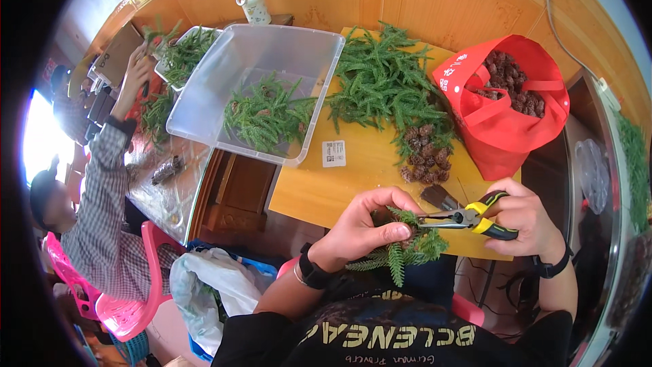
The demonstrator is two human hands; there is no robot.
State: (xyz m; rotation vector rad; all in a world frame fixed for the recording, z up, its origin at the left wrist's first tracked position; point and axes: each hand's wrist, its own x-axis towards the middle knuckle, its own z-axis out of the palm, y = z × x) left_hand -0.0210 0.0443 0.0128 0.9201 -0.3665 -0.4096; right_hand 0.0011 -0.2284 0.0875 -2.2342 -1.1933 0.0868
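Observation:
Close to my body, my left hand [356, 231] is closed on a green artificial pine sprig [402, 258]. Thumb and fingers pinch it near its top. My right hand [528, 221] grips long-nosed pliers [466, 218] with yellow and black handles. Their narrow jaws reach left into the sprig, beside my left thumb; the exact spot they touch is hidden by the needles. A brown brush-like piece [440, 198] lies on the table just behind the pliers. Beyond it sits a small heap of pine cones [428, 156].
The yellow table [305, 194] bears a pile of green sprigs [380, 75] and a red bag [489, 143] of pine cones. To the left stands a clear plastic bin [197, 112] with sprigs inside. A co-worker in a checked sleeve [112, 183] sits at a neighbouring table, by a pink chair [129, 309].

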